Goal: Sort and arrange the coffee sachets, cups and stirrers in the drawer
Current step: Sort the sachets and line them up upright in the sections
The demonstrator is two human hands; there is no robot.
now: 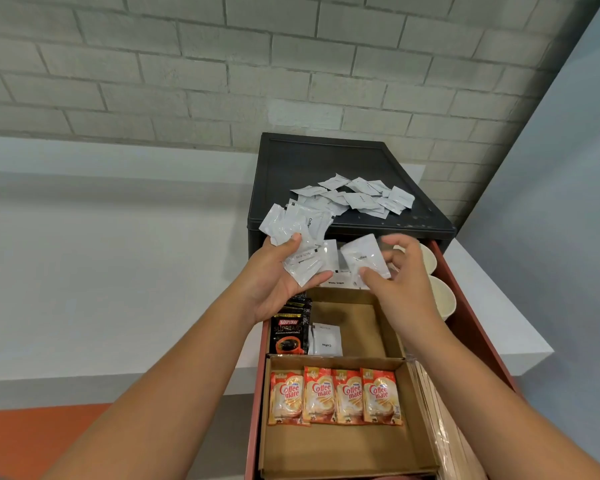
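Observation:
My left hand holds a fanned bunch of white coffee sachets above the open drawer. My right hand pinches a single white coffee sachet beside that bunch. More white sachets lie scattered on the black cabinet top. In the drawer, a cardboard compartment holds black Kopiko sachets and one white coffee sachet. The nearer compartment holds several Coffee mate sachets. Paper cups stand along the right side, with wrapped wooden stirrers nearer me.
A white counter ledge runs left and right of the cabinet below a grey brick wall. White sugar packets lie at the drawer's back, partly hidden by my hands. An orange floor strip shows at lower left.

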